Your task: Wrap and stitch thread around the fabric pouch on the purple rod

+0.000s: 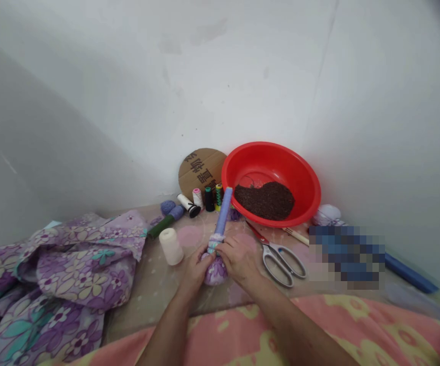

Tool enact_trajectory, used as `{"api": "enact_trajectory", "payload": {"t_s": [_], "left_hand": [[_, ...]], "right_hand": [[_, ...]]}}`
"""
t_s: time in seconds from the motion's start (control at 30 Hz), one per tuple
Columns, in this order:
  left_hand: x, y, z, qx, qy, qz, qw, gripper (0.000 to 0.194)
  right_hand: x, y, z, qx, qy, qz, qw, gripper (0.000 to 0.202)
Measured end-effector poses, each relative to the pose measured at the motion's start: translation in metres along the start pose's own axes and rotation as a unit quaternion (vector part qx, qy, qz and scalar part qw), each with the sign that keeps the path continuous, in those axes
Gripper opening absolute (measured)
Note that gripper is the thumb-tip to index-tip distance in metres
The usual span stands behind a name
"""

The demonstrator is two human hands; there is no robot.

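Observation:
Between my hands is a floral cloth bundle, purple and rounded at its lower end, gathered around a lavender-wrapped stick. The stick points up and slightly right, towards the red basin. My left hand grips the bundle's left side. On the right side, my right hand pinches the gathered neck with thumb and fingers. Whether a thread lies under the fingertips cannot be made out. A cream thread cone stands just left of my left hand. Scissors with grey handles lie right of my right hand.
A red basin holding dark grains leans at the back beside a cardboard disc. Several thread spools, including a black spool, stand before them. Floral fabric is heaped left; a pink-yellow blanket covers the front.

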State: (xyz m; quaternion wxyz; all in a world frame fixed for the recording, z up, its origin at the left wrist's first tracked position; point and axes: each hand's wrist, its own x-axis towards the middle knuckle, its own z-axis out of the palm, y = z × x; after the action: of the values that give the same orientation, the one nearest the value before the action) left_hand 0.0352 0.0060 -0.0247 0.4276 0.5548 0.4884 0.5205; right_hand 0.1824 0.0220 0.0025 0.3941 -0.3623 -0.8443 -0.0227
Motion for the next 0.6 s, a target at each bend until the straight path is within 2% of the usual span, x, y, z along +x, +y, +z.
{"api": "enact_trajectory", "payload": {"t_s": [0.3, 0.37, 0.43, 0.5, 0.6], "left_hand": [[-0.003, 0.012, 0.007, 0.027, 0.003, 0.011, 1.0, 0.033], [-0.003, 0.013, 0.009, 0.022, 0.003, 0.004, 1.0, 0.035], [-0.003, 0.012, 0.009, 0.006, 0.004, 0.001, 1.0, 0.038], [-0.002, 0.009, 0.008, -0.011, 0.006, -0.009, 1.0, 0.041], [0.0, 0.003, 0.004, -0.03, 0.014, -0.037, 0.999, 0.041]], "right_hand": [[0.008, 0.0, -0.008, -0.05, -0.035, -0.008, 0.998, 0.019], [0.009, -0.004, -0.01, 0.007, -0.035, -0.025, 0.999, 0.02], [0.01, -0.009, -0.009, 0.128, -0.009, -0.01, 0.992, 0.019], [0.011, -0.01, -0.007, 0.297, 0.024, 0.07, 0.952, 0.018], [0.016, 0.0, -0.009, 0.505, 0.082, 0.22, 0.831, 0.014]]}}
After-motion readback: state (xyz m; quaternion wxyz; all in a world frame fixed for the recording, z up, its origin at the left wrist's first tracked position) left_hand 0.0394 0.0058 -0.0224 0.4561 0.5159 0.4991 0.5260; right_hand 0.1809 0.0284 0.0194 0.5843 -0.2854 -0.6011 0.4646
